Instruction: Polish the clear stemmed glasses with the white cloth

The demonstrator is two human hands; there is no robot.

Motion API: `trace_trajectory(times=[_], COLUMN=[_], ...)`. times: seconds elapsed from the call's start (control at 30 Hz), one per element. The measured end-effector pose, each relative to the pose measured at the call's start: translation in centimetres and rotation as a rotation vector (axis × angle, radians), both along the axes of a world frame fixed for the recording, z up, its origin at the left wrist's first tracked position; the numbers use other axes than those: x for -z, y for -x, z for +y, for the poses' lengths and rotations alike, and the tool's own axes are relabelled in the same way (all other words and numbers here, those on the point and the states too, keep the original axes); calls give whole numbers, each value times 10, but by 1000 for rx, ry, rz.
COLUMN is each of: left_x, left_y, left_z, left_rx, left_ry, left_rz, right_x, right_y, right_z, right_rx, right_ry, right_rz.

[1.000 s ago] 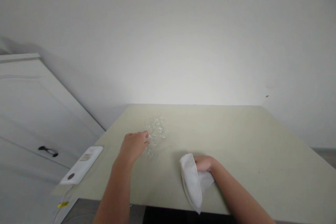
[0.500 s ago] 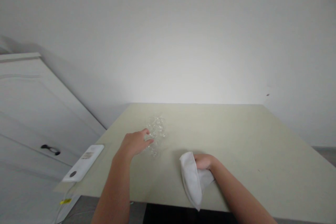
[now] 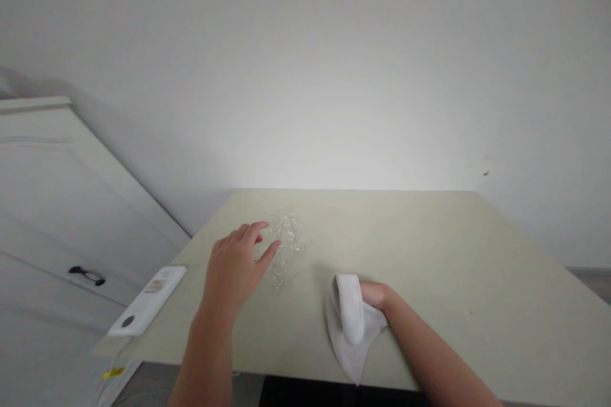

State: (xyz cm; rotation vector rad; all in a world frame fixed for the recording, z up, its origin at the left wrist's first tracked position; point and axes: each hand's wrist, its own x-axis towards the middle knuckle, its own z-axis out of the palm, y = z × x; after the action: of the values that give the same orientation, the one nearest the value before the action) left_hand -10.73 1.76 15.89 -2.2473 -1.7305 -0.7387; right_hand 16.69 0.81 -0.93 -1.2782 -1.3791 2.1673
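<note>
A small heap of clear, glassy beads (image 3: pixel 286 243) lies on the pale beige table (image 3: pixel 429 248). My left hand (image 3: pixel 235 264) hovers just left of the heap with its fingers stretched out and apart, thumb tip close to the beads, holding nothing. My right hand (image 3: pixel 375 296) rests near the table's front edge, closed on a white cloth pouch (image 3: pixel 350 321) that droops toward me over the edge. The right hand's fingers are mostly hidden behind the pouch.
A white flat device (image 3: pixel 149 299) with a dark round spot and a cable lies at the table's left corner. A white cabinet (image 3: pixel 52 203) with a dark handle (image 3: pixel 86 275) stands to the left. A plain white wall (image 3: pixel 334 76) rises behind the table.
My left hand went from a pinch at the beads to lifted and spread open. The right hand turned the pouch slightly, its mouth now facing up.
</note>
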Motion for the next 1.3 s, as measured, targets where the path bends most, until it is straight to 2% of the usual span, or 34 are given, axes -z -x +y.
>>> trace_trajectory(times=[0.07, 0.1, 0.2, 0.27, 0.33, 0.43, 0.6, 1.3], left_x=[12, 23, 71, 106, 134, 158, 163, 173], left_y=[-24, -38, -81, -103, -116, -120, -114, -115], left_z=[-12, -17, -24, -21, -15, -9, -9, -6], left_rx=[129, 237, 496, 557, 569, 507, 518, 500], left_ry=[-124, -116, 142, 300, 370, 370, 364, 399], left_rz=[-137, -180, -161, -149, -138, -116, -116, -141], right_x=[1, 1, -1, -1, -1, -1, -4, 1], right_y=[4, 6, 13, 15, 14, 11, 10, 10], right_z=[0, 2, 10, 16, 20, 20, 18, 20], right_rx=[128, 192, 320, 325, 313, 302, 256, 252], right_ry=[132, 138, 5, -103, -150, -204, -286, -254], right_rz=[103, 169, 327, 326, 270, 185, 119, 133])
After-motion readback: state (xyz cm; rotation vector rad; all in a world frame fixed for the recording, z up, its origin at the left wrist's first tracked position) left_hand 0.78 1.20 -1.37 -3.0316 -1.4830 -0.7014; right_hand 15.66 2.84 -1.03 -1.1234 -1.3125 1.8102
